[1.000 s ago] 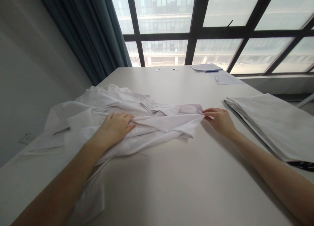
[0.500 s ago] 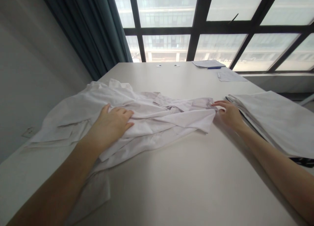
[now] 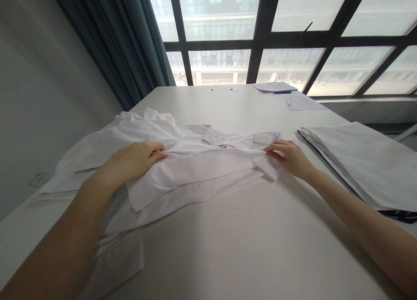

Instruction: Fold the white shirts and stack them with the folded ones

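Pinching the white garment (image 3: 195,169) along 1 fold, left hand (image 3: 138,158) and right hand (image 3: 288,156) nearly closed; near panel fairly flat, far layers rumpled.

From the wearer's head, our only view looks forward and slightly down, close over the near part of the long white flat-topped table (image 3: 228,230), facing across it towards the wide dark-framed glass window (image 3: 218,26) beyond its far edge.
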`<state>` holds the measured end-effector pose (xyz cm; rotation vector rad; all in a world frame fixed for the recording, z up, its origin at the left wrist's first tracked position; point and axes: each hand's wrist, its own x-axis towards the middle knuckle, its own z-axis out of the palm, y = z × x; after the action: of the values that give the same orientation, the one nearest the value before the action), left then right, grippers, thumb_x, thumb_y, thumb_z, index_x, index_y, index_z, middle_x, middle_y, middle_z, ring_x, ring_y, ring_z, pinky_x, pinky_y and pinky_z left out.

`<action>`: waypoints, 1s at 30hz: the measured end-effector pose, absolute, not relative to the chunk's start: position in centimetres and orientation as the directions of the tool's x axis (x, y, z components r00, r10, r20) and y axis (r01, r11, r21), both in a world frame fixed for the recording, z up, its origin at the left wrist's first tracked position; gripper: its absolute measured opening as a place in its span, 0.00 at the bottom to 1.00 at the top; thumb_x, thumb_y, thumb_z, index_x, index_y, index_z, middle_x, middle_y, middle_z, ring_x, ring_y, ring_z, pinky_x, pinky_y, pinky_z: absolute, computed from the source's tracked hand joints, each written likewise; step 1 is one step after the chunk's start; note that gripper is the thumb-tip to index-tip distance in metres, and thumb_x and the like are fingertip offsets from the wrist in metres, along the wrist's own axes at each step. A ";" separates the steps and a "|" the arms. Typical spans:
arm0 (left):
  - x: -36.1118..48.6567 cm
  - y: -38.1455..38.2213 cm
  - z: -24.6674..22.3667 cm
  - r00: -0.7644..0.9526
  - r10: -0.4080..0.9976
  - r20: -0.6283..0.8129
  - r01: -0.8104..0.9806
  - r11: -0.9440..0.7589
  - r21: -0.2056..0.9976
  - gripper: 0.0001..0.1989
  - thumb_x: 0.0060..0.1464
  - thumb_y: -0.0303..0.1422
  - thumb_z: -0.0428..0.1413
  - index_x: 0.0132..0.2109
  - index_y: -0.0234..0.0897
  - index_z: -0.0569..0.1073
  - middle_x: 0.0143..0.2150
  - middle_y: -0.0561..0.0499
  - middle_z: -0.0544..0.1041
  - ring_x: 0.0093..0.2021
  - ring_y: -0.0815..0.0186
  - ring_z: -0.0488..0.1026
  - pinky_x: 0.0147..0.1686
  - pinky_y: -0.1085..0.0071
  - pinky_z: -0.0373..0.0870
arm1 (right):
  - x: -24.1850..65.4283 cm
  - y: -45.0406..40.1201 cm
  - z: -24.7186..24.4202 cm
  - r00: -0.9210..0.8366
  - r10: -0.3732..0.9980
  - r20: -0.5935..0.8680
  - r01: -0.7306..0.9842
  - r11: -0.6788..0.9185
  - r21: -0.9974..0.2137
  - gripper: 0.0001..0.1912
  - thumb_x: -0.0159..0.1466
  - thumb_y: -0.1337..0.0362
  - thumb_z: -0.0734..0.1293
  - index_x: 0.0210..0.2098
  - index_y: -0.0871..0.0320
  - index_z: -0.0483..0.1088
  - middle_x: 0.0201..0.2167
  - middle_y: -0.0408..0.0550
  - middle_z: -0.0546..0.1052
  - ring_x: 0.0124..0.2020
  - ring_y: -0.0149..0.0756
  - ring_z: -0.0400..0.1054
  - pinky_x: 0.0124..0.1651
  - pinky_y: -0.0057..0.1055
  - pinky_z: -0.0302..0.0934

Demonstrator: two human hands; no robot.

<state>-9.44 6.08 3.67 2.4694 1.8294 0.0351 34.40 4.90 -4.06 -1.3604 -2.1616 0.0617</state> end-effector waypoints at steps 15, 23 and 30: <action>-9.2 6.8 1.7 0.377 0.926 -0.031 0.925 -0.375 0.067 0.17 0.63 0.42 0.42 0.40 0.39 0.73 0.40 0.45 0.79 0.41 0.54 0.75 0.42 0.63 0.66 | 47.4 5.9 -1.0 0.405 0.870 0.281 0.855 -0.251 -0.455 0.06 0.54 0.56 0.68 0.26 0.52 0.72 0.19 0.51 0.74 0.28 0.54 0.71 0.37 0.52 0.62; -6.0 4.7 1.5 0.482 0.858 0.176 0.871 -0.446 -0.207 0.13 0.65 0.34 0.46 0.46 0.38 0.74 0.45 0.44 0.77 0.47 0.54 0.73 0.47 0.61 0.62 | 37.0 4.7 -1.6 -0.333 0.916 0.223 0.811 0.399 -0.428 0.17 0.63 0.51 0.64 0.47 0.50 0.75 0.47 0.50 0.78 0.46 0.47 0.72 0.46 0.42 0.66; -4.0 3.9 -0.7 0.497 0.851 0.170 0.860 -0.458 -0.226 0.08 0.63 0.31 0.54 0.47 0.37 0.74 0.43 0.45 0.78 0.47 0.53 0.73 0.47 0.59 0.59 | 32.7 4.7 -4.8 -0.565 0.788 0.244 0.741 0.615 -0.270 0.12 0.66 0.64 0.60 0.39 0.55 0.75 0.38 0.52 0.79 0.41 0.45 0.72 0.46 0.42 0.62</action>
<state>-4.03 3.89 -0.66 2.9546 1.7346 0.0552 32.72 4.70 -4.77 -1.2301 -2.5029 0.1941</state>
